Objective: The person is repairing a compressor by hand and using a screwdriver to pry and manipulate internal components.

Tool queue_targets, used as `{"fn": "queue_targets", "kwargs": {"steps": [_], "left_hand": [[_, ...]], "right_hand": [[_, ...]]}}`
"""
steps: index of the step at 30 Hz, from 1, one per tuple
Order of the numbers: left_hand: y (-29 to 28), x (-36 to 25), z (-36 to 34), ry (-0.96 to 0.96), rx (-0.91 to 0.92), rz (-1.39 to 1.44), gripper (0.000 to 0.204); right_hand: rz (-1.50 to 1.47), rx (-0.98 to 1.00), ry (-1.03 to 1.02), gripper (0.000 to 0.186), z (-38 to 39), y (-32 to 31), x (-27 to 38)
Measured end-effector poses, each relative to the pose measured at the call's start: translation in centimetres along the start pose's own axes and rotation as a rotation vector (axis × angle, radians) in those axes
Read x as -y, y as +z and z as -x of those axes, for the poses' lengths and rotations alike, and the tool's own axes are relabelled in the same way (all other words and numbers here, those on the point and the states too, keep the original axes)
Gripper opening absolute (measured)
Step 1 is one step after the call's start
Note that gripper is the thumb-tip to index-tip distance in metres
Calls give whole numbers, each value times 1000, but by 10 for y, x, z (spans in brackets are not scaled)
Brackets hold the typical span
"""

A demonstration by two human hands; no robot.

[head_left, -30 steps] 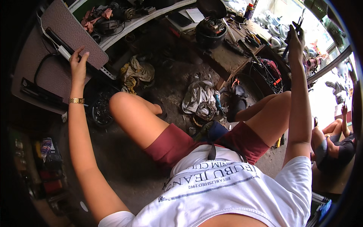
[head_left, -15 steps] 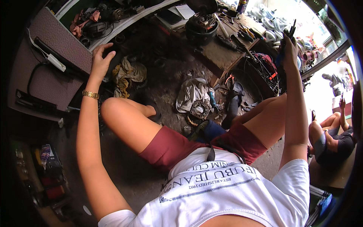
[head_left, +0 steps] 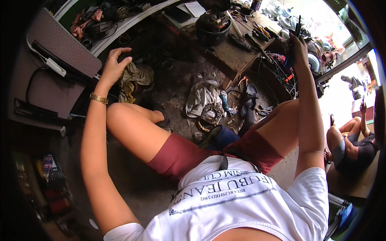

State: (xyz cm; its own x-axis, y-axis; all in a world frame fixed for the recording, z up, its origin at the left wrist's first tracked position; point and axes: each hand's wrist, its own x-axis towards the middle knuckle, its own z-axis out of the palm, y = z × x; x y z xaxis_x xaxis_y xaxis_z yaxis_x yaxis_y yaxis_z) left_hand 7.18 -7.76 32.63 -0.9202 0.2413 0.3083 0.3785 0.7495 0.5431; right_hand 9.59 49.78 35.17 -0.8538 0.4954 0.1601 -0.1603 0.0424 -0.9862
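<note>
My left hand [head_left: 114, 69] is raised beyond my left knee, thumb and fingers apart, with nothing visible in its grasp. A gold watch band circles that wrist. Near it, a dirty yellowish rag [head_left: 138, 77] lies low by the dark floor area. At the upper right, my right hand [head_left: 300, 51] is closed around what look like long-nose pliers [head_left: 298, 26], their dark jaws pointing up and some blue showing below the fingers. Between my feet, a ring-shaped motor stator [head_left: 210, 115] lies against a grey cloth [head_left: 200, 96]. A blue-handled tool [head_left: 224, 103] rests beside it.
A low wooden bench [head_left: 231, 58] ahead carries a black pot [head_left: 213, 29], pliers and other hand tools. Tangled wires [head_left: 281, 70] sit right of it. A brown panelled cabinet [head_left: 60, 52] stands at left. Another person [head_left: 354, 144] sits at the far right.
My right hand has shifted a little left with the pliers. My left hand has moved slightly right, fingers still apart. The whole view has shifted slightly.
</note>
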Motion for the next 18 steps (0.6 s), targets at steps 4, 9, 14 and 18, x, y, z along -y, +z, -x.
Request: {"fn": "queue_targets", "kwargs": {"steps": [4,9,14,18], "left_hand": [[5,0,1,-12,9,114,35],[9,4,14,92,-53,-53,34],[23,-75,41,75,245,-935,27],[43,-188,67,316,419,-753,14]], "right_hand": [[-17,3,50,17,6,0,-2],[-11,46,118,18,0,5,-6],[-65,87,164,20,-5,20,-4],[-180,82,171,18,-2,35,1]]}}
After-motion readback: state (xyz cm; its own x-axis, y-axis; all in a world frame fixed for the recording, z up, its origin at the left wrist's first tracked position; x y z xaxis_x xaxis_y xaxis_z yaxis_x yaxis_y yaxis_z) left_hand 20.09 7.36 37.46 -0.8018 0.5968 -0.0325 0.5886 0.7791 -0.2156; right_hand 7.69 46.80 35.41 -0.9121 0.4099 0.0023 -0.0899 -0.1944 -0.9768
